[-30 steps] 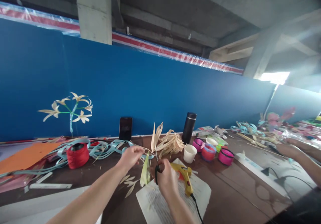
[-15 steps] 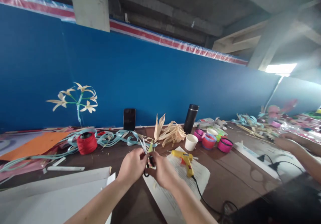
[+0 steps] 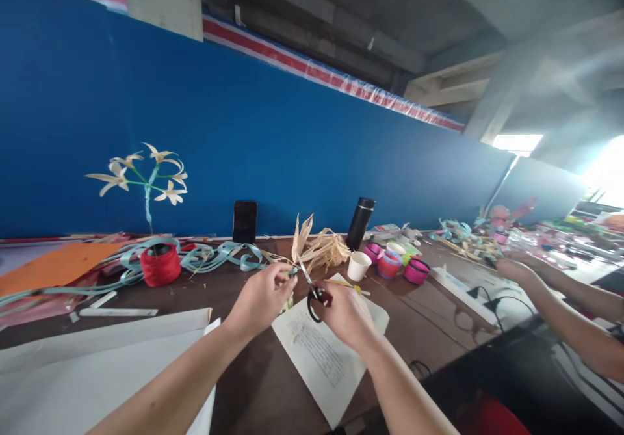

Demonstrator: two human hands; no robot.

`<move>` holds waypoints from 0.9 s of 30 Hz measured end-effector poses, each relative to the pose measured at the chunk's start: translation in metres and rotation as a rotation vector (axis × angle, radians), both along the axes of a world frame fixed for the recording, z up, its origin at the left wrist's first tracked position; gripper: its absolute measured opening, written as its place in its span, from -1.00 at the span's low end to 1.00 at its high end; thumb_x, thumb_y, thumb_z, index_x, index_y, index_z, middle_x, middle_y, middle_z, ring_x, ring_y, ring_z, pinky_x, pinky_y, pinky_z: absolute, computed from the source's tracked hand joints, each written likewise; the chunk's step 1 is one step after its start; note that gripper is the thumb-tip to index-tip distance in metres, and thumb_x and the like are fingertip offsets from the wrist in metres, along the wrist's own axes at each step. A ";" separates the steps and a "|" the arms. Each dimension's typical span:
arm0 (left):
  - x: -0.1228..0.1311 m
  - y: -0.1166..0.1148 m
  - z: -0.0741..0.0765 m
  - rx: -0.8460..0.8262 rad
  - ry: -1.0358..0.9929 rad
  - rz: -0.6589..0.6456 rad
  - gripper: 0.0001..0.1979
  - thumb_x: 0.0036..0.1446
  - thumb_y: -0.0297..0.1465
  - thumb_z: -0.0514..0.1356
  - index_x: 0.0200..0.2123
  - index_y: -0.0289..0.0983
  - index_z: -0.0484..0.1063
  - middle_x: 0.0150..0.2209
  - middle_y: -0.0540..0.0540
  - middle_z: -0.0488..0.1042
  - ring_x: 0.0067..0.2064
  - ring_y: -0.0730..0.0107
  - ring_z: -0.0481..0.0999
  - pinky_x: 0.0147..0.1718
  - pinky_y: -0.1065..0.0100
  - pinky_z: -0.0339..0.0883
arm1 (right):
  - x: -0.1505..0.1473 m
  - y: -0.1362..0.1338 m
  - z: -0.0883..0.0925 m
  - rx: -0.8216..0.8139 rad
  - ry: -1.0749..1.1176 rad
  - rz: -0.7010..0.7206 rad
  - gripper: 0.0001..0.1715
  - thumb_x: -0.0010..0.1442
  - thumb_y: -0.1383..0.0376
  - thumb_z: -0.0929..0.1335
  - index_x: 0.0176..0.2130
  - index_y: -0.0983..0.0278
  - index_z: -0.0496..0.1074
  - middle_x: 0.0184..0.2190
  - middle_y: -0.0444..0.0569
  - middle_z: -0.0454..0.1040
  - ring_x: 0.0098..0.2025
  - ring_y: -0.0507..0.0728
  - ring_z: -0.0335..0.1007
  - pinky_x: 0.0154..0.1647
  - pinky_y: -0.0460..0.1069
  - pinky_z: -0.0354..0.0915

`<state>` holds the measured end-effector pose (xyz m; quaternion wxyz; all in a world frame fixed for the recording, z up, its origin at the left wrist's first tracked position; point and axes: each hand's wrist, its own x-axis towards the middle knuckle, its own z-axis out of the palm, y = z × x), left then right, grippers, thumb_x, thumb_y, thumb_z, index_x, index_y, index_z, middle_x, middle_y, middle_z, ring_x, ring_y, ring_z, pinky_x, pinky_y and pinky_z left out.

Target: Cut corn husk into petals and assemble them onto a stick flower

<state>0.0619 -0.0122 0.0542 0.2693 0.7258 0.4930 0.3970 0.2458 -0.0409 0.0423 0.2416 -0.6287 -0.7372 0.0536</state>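
Observation:
My right hand (image 3: 345, 313) is closed on a pair of scissors (image 3: 316, 300) with black handles, its blades pointing up and away. Left of the scissors, my left hand (image 3: 260, 297) has its fingers pinched together; a small pale green piece (image 3: 288, 303) shows just below the fingertips. Most of what the left fingers hold is hidden. Behind both hands lies a bunch of dried corn husks (image 3: 327, 250). A yellow glue gun (image 3: 351, 286) is largely covered by my right hand. Under the hands lies a sheet of paper (image 3: 316, 357) with writing.
A red spool (image 3: 160, 266), pale blue ribbon (image 3: 229, 257), a phone (image 3: 244, 222) and a husk flower (image 3: 149, 181) stand at the left and back. Right are a black bottle (image 3: 361, 222), a paper cup (image 3: 359, 265), a power strip (image 3: 463, 295) and another person's arms (image 3: 550, 292).
My hands have moved apart. The scissors have swung to the right with my right hand, away from my left fingers. The view has turned slightly right, and my right hand now covers the glue gun.

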 end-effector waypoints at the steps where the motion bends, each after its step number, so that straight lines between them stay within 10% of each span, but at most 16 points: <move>1: -0.007 -0.005 -0.001 -0.027 -0.026 0.001 -0.67 0.04 -0.21 0.06 -0.16 -0.23 0.37 -0.35 -0.05 0.50 -0.38 0.40 0.47 -0.43 0.45 0.26 | 0.006 -0.002 -0.005 -0.042 -0.035 -0.047 -0.67 0.02 0.24 0.32 -0.15 0.05 0.42 -0.41 -0.17 0.50 -0.38 0.07 0.37 -0.45 -0.11 0.07; 10: -0.090 -0.039 -0.001 -0.097 -0.168 0.210 -0.50 -0.03 -0.05 0.08 -0.11 -0.25 0.35 -0.41 -0.04 0.48 -0.56 0.48 0.37 -0.61 0.45 0.28 | 0.023 -0.005 -0.052 -0.119 -0.188 -0.219 -0.77 0.01 0.31 0.32 -0.25 0.21 0.44 -0.36 0.02 0.50 -0.31 0.18 0.41 -0.39 -0.02 0.12; 21: -0.150 -0.052 -0.102 -0.123 -0.086 0.356 -0.56 -0.05 -0.04 0.10 -0.20 -0.22 0.41 -0.36 -0.04 0.52 -0.41 0.36 0.47 -0.39 0.42 0.36 | 0.012 -0.020 -0.073 0.104 0.059 -0.164 -0.71 0.16 0.23 0.20 -0.20 0.19 0.45 -0.29 0.03 0.50 -0.27 0.16 0.42 -0.27 -0.02 0.27; 27: -0.146 -0.054 -0.111 -0.151 -0.094 0.337 -0.60 -0.02 -0.04 0.06 -0.28 -0.19 0.44 -0.39 -0.02 0.53 -0.38 0.35 0.49 -0.35 0.44 0.36 | -0.005 -0.034 -0.104 0.032 0.466 -0.050 -0.62 0.08 0.03 0.25 -0.32 0.20 0.50 -0.44 0.02 0.53 -0.41 0.14 0.45 -0.38 -0.10 0.34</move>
